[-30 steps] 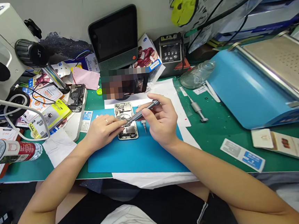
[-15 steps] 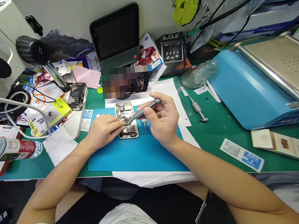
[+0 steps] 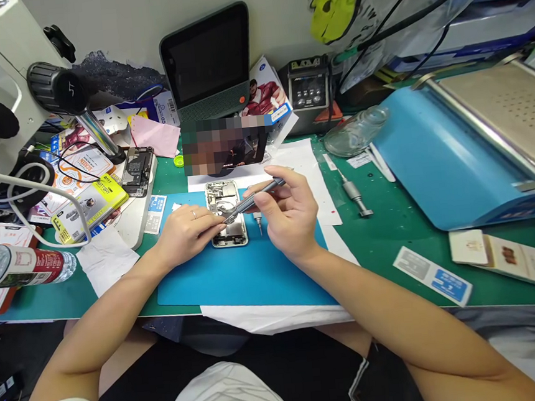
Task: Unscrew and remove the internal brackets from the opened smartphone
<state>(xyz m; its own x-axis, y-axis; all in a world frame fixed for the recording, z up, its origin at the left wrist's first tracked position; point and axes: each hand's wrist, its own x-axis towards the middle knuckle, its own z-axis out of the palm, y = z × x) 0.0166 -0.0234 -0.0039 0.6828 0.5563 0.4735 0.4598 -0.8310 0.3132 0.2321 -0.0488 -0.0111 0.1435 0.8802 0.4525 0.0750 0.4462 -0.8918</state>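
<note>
An opened phone (image 3: 223,192) with its inner parts bare lies upright on the blue mat (image 3: 199,281). My right hand (image 3: 292,214) is wrapped round a grey screwdriver (image 3: 260,193), which slants down to the left over the phone. Its tip ends by the fingertips of my left hand (image 3: 188,232), above the phone's middle. Thumb and fingers of that left hand are pinched together; a small piece seems to be between them, too small to name. Right of the phone, a second screwdriver (image 3: 258,219) lies partly under my right hand.
Another screwdriver (image 3: 353,193) lies right of the white paper, near a glass jar (image 3: 357,131). A microscope stand (image 3: 58,88) and a drink bottle (image 3: 20,264) are at left. Behind the phone stands a dark screen (image 3: 208,59). At right sits a blue machine (image 3: 423,155).
My right hand and the screwdriver have shifted very slightly left. My left hand and the phone stay in place.
</note>
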